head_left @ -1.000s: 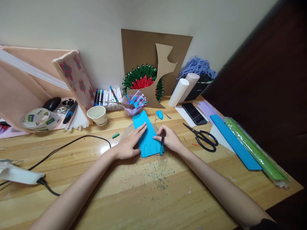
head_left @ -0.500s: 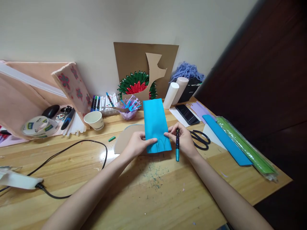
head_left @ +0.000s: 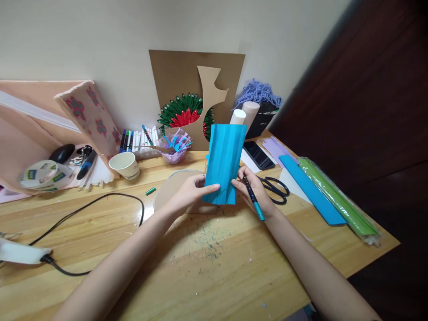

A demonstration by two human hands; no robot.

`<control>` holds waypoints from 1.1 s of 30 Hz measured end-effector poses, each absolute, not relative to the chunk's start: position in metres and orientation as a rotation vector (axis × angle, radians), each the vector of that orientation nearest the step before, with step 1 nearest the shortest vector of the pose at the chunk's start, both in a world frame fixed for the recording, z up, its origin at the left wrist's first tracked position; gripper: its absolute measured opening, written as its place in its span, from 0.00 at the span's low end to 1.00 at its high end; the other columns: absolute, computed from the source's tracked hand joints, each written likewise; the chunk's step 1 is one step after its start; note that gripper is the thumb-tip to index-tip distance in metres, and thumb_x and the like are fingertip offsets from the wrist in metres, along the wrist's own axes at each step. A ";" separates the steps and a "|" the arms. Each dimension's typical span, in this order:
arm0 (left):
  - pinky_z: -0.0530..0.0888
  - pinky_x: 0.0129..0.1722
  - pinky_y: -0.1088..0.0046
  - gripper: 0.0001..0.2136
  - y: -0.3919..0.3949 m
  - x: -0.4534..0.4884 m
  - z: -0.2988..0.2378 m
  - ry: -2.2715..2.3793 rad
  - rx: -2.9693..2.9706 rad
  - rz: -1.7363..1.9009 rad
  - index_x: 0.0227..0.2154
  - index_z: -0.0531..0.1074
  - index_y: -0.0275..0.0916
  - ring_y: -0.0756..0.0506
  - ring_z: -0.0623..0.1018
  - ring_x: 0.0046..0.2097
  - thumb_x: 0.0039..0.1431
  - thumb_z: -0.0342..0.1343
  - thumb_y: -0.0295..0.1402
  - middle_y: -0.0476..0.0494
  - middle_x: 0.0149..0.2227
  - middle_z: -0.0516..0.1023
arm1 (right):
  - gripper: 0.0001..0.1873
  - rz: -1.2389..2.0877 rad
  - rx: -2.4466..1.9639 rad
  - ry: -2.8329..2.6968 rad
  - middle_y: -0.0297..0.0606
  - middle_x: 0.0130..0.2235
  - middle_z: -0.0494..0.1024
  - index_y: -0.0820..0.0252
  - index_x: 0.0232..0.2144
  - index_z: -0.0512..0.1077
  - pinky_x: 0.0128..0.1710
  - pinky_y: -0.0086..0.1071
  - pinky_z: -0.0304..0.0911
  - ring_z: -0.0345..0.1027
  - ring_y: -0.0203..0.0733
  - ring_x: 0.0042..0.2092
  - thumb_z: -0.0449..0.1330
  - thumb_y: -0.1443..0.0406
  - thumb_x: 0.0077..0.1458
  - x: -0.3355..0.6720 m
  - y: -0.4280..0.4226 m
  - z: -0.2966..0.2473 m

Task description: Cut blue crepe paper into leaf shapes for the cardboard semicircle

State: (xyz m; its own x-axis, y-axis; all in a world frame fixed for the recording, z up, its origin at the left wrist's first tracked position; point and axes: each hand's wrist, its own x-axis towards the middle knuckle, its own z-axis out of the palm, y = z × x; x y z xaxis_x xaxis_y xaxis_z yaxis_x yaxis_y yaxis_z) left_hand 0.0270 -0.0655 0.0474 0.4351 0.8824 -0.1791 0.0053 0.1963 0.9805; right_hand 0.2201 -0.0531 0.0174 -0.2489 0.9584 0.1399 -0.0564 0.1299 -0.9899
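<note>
Holding the blue paper (head_left: 226, 154) is shared by 2 hands; it stands roughly upright, raised over the worktop (head_left: 234, 272) and partly in front of a rounded cardboard piece (head_left: 172, 189).

Left hand (head_left: 194, 192): fingers clamped on the paper's lower left edge, thumb on the near face. Right hand (head_left: 256, 192): thumb at the lower right edge, fingers closed around a pen (head_left: 253, 196) with a teal end pointing down toward the worktop; how firmly this hand grips the paper cannot be told.

Handling, as judged: the paper is light, limp and easily creased. Lengthwise folds run down it and the bottom edge ripples, so it likely has little stiffness across its width. Slipping appears a minor risk; tearing or crumpling a greater one. Recommended hold: 2 opposite edges, light pinch, slight outward tension, no squeezing at mid-sheet. The pen, slim and rigid, tolerates a firmer grip.
</note>
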 end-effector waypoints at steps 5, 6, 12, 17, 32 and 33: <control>0.67 0.29 0.74 0.12 -0.064 0.024 0.044 1.087 1.365 0.795 0.23 0.72 0.35 0.50 0.71 0.27 0.52 0.57 0.39 0.48 0.25 0.75 | 0.16 1.267 -0.962 -1.392 0.25 0.24 0.51 0.54 0.28 0.55 0.23 0.27 0.47 0.46 0.32 0.23 0.62 0.59 0.49 0.220 -0.048 0.013; 0.65 0.27 0.74 0.12 -0.064 0.023 0.043 1.112 1.388 0.802 0.21 0.71 0.35 0.51 0.69 0.25 0.52 0.57 0.39 0.49 0.23 0.73 | 0.17 1.247 -0.977 -1.386 0.25 0.24 0.52 0.55 0.28 0.55 0.23 0.27 0.47 0.46 0.31 0.23 0.62 0.59 0.48 0.220 -0.047 0.012; 0.61 0.23 0.75 0.14 -0.063 0.020 0.035 1.236 1.437 0.802 0.17 0.69 0.35 0.52 0.65 0.22 0.50 0.57 0.40 0.50 0.19 0.69 | 0.25 1.142 -1.164 -1.470 0.24 0.22 0.57 0.56 0.24 0.54 0.22 0.26 0.47 0.48 0.30 0.22 0.69 0.57 0.37 0.214 -0.050 0.010; 0.62 0.23 0.75 0.12 -0.062 0.018 0.034 1.274 1.457 0.770 0.17 0.70 0.35 0.51 0.67 0.23 0.47 0.60 0.38 0.49 0.19 0.71 | 0.27 1.036 -1.239 -1.483 0.24 0.21 0.58 0.57 0.21 0.54 0.22 0.26 0.49 0.49 0.30 0.22 0.70 0.57 0.35 0.211 -0.053 0.011; 0.72 0.34 0.69 0.13 -0.058 0.016 0.031 1.202 1.390 0.742 0.29 0.76 0.32 0.45 0.77 0.33 0.45 0.61 0.38 0.39 0.34 0.80 | 0.26 1.059 -1.224 -1.429 0.24 0.21 0.58 0.57 0.21 0.53 0.23 0.27 0.49 0.50 0.30 0.23 0.69 0.57 0.36 0.208 -0.056 0.012; 0.73 0.35 0.69 0.14 -0.059 0.017 0.032 1.202 1.390 0.729 0.30 0.76 0.33 0.45 0.77 0.34 0.45 0.61 0.39 0.39 0.35 0.80 | 0.26 1.061 -1.219 -1.426 0.24 0.21 0.58 0.57 0.21 0.54 0.23 0.26 0.48 0.50 0.30 0.22 0.69 0.56 0.36 0.207 -0.056 0.011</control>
State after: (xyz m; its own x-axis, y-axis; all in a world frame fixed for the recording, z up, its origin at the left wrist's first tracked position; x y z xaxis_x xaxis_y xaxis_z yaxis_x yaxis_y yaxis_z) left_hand 0.0174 -0.0591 0.0320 0.2949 0.9350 -0.1969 0.2576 0.1206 0.9587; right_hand 0.2069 -0.0564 0.0113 -0.0556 0.9912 0.1198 0.1700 0.1276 -0.9771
